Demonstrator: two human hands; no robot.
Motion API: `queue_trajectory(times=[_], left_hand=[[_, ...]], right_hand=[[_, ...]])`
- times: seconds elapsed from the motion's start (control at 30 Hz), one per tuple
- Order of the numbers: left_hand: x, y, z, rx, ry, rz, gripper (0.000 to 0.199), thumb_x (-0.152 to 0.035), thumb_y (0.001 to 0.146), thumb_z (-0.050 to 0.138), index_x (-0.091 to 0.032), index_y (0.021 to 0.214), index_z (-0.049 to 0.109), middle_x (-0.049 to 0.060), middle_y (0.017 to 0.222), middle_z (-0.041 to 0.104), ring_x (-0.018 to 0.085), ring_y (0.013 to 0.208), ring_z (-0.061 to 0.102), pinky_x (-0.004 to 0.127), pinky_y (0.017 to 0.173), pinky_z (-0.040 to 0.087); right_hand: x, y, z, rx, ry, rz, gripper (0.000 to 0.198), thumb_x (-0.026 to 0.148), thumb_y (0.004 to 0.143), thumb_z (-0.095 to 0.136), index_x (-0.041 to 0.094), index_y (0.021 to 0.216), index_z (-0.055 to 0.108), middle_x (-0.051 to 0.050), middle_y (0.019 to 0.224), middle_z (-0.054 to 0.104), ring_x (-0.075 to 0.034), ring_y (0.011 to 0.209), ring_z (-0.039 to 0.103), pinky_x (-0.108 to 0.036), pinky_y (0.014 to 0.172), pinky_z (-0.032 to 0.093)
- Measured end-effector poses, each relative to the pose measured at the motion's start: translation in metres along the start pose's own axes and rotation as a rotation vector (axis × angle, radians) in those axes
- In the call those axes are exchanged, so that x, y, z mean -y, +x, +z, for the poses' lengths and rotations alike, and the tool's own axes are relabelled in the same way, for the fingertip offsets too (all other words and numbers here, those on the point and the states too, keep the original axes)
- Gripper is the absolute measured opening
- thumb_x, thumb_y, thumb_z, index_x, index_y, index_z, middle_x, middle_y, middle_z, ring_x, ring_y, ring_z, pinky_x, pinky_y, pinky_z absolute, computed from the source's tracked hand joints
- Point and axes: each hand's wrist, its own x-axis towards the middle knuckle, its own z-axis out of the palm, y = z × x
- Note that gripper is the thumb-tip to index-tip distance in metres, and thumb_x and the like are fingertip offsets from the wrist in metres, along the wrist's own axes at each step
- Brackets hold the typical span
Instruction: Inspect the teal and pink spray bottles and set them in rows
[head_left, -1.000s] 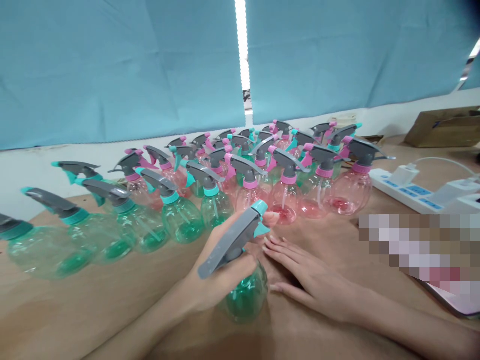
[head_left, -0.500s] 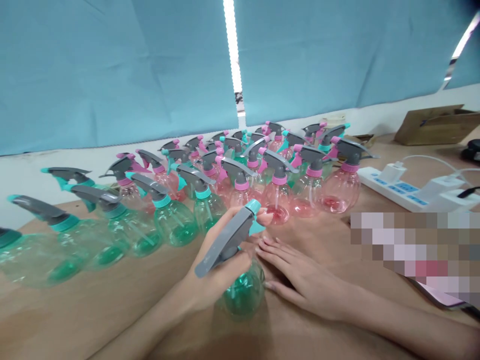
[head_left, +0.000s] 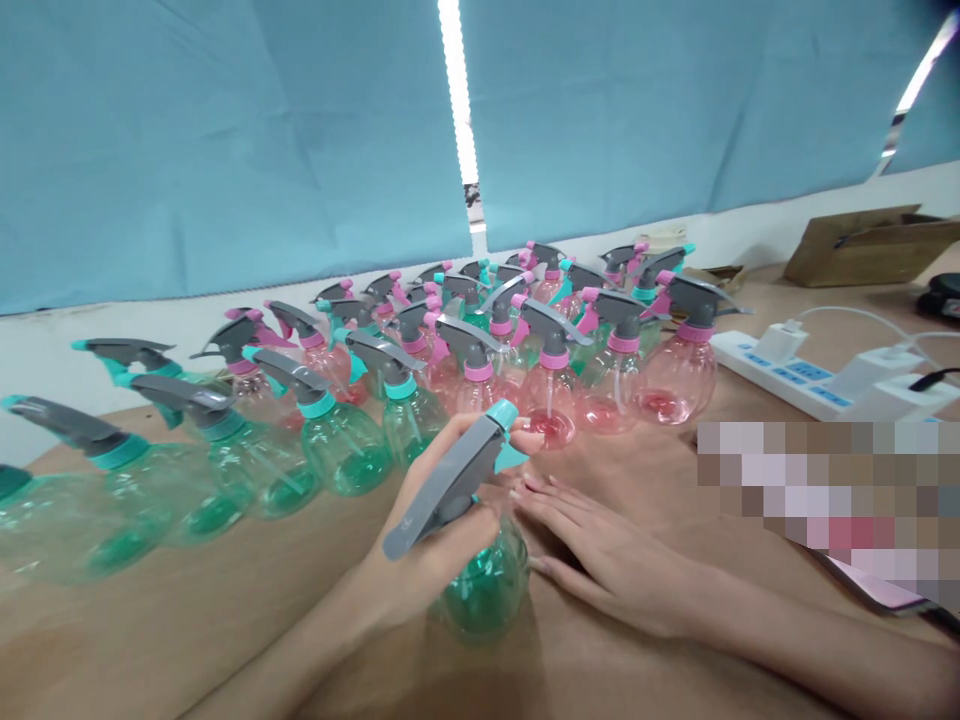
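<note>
A green see-through spray bottle (head_left: 486, 595) with a grey head and turquoise nozzle stands upright at the front of the table. My left hand (head_left: 429, 540) is closed around its neck, just below the spray head, and the fingers reach toward the turquoise trigger. My right hand (head_left: 611, 550) lies to the right of the bottle with its fingers stretched out flat. Its fingertips come close to the bottle; whether they touch it I cannot tell. Green spray bottles (head_left: 345, 440) stand to the left, and pink spray bottles (head_left: 551, 395) stand just behind my hands.
Several more spray bottles crowd the back of the brown table (head_left: 315, 590) in front of a blue curtain (head_left: 322, 140). On the right lie a white power strip (head_left: 787, 375) with plugs and cables, a pixelated device with a pink edge (head_left: 885, 590), and a cardboard box (head_left: 862, 245).
The view has shifted slightly, so the surroundings sit a little further left. Both hands keep the same pose at the bottle.
</note>
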Motion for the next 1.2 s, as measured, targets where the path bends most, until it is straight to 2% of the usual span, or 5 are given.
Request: queue_trajectory(times=[0.3, 0.67, 0.83, 1.13, 1.2], left_hand=[[-0.0073, 0.0014, -0.0013, -0.025, 0.156, -0.030, 0.038, -0.007, 0.068, 0.055, -0.023, 0.102, 0.061, 0.001, 0.098, 0.068, 0.015, 0.065, 0.057, 0.028, 0.064, 0.049], [-0.0057, -0.0006, -0.0012, -0.001, 0.142, 0.059, 0.030, -0.008, 0.072, 0.053, -0.023, 0.097, 0.055, -0.001, 0.088, 0.062, 0.019, 0.080, 0.059, 0.031, 0.071, 0.044], [-0.0094, -0.0006, -0.0022, -0.009, 0.224, 0.056, 0.028, -0.011, 0.071, 0.053, -0.024, 0.095, 0.056, -0.003, 0.077, 0.055, 0.018, 0.071, 0.056, 0.029, 0.060, 0.040], [-0.0032, -0.0018, 0.0011, -0.045, 0.111, 0.010, 0.053, -0.011, 0.068, 0.054, -0.028, 0.117, 0.043, 0.002, 0.116, 0.065, 0.008, 0.049, 0.042, 0.027, 0.052, 0.038], [-0.0022, -0.0030, 0.0015, -0.047, 0.096, 0.008, 0.051, -0.012, 0.069, 0.054, -0.027, 0.116, 0.044, 0.002, 0.119, 0.065, 0.010, 0.054, 0.051, 0.028, 0.059, 0.044]], right_hand=[[-0.0014, -0.0021, 0.0008, -0.032, 0.016, -0.012, 0.056, 0.047, 0.098, 0.044, 0.020, 0.147, 0.038, -0.008, 0.151, 0.043, -0.026, 0.140, 0.036, -0.048, 0.116, 0.031], [-0.0012, -0.0016, -0.0003, -0.026, 0.018, -0.015, 0.058, 0.044, 0.098, 0.047, 0.021, 0.150, 0.034, -0.010, 0.151, 0.042, -0.027, 0.141, 0.035, -0.049, 0.116, 0.030], [-0.0033, -0.0027, 0.0030, -0.032, 0.002, -0.025, 0.060, 0.045, 0.099, 0.044, 0.021, 0.152, 0.029, -0.009, 0.152, 0.041, -0.026, 0.142, 0.033, -0.050, 0.117, 0.027], [-0.0021, -0.0026, 0.0003, -0.027, 0.008, -0.016, 0.057, 0.046, 0.099, 0.044, 0.021, 0.149, 0.035, -0.008, 0.153, 0.037, -0.026, 0.142, 0.032, -0.049, 0.117, 0.028], [-0.0026, -0.0023, 0.0000, -0.010, 0.002, -0.015, 0.056, 0.047, 0.099, 0.042, 0.021, 0.149, 0.037, -0.008, 0.154, 0.036, -0.026, 0.143, 0.030, -0.048, 0.117, 0.026]])
